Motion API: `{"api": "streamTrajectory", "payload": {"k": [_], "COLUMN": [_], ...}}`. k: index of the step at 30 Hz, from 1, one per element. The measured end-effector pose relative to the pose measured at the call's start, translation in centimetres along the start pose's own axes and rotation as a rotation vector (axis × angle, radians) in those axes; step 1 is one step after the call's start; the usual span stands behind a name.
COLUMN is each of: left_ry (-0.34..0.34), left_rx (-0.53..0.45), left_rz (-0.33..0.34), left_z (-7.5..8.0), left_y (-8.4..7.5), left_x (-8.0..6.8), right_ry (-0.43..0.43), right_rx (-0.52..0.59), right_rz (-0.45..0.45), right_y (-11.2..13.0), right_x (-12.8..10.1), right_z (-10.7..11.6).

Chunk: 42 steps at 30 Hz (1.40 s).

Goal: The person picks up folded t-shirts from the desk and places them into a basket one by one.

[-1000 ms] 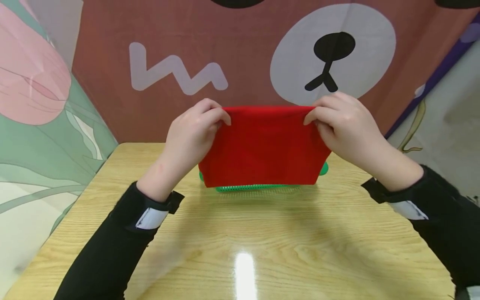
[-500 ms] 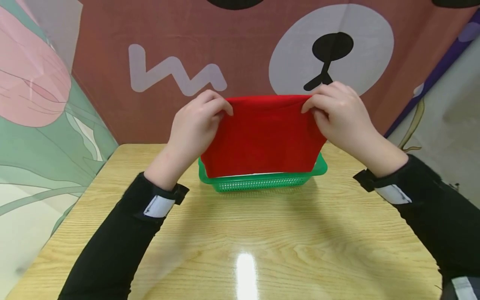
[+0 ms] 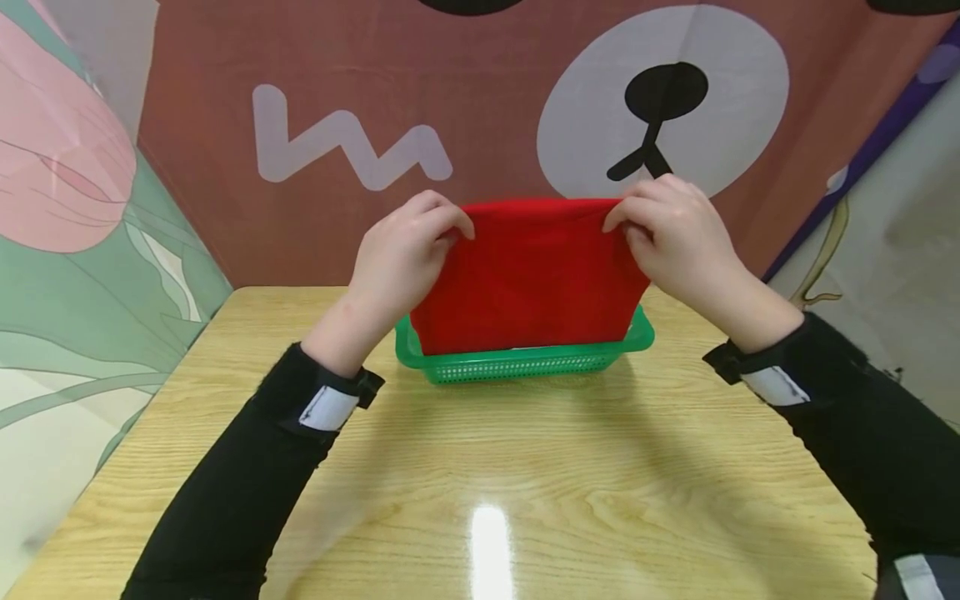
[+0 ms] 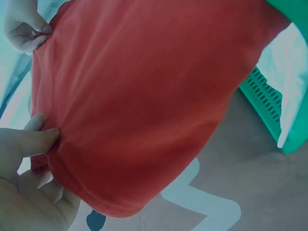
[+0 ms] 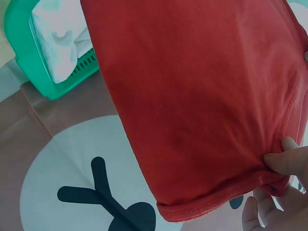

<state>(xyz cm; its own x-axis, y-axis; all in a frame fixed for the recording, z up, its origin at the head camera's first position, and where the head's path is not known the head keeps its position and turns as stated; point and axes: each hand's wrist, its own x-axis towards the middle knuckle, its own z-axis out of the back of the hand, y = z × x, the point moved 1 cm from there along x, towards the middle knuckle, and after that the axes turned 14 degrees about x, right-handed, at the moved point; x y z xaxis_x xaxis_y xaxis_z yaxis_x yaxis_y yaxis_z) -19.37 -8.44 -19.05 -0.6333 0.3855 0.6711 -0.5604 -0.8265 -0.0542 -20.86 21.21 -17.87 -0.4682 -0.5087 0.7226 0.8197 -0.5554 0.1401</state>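
Note:
Between both hands hangs a red cloth [image 3: 532, 279], folded flat with a hemmed upper edge. The left hand [image 3: 401, 254] pinches its upper left corner. On the other side, the right hand [image 3: 678, 237] pinches the upper right corner. Thumb and fingers meet on the fabric in both wrist views. Behind and below the cloth stands a green perforated basket [image 3: 525, 365], partly covered by it in the head view. White cloth [image 5: 60, 36] lies inside the basket, as the right wrist view shows. Whether the red cloth's lower edge touches the basket rim, I cannot tell.
The basket stands on a wood-grain table [image 3: 480, 458], towards its far edge. Behind the table hangs a brown curtain [image 3: 337, 225] printed with an animal face. A patterned hanging [image 3: 97, 275] borders the left side.
The hands first lifted the red cloth, exposing more of the green basket, then lowered it slightly. Both hands have moved a little closer together, still pinching the corners.

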Motion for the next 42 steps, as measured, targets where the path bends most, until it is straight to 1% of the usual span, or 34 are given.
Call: {"api": "streamTrajectory", "payload": {"k": [6, 13, 21, 30, 42], "left_ry": [0.041, 0.088, 0.151, 0.175, 0.204], "left_rx": [-0.003, -0.009, -0.033, -0.032, -0.033], "left_rz": [0.003, 0.007, -0.036, -0.055, -0.049], "left_z": [-0.4, -1.2, -2.0, -2.7, -3.3], "left_y": [0.1, 0.3, 0.4, 0.6, 0.8], "left_x": [-0.4, -0.8, -1.1, -1.4, -1.8], "right_ry": [0.031, 0.064, 0.116, 0.145, 0.193], "right_rx": [0.006, 0.008, 0.003, 0.005, -0.001], "right_rz": [-0.025, -0.031, -0.046, -0.081, -0.138], "right_y": [-0.4, -0.8, -1.4, -1.7, -1.9], "right_x": [-0.6, -1.3, -1.9, -2.5, -2.8], "right_z": [-0.5, -1.3, -1.8, -2.5, -3.2]}}
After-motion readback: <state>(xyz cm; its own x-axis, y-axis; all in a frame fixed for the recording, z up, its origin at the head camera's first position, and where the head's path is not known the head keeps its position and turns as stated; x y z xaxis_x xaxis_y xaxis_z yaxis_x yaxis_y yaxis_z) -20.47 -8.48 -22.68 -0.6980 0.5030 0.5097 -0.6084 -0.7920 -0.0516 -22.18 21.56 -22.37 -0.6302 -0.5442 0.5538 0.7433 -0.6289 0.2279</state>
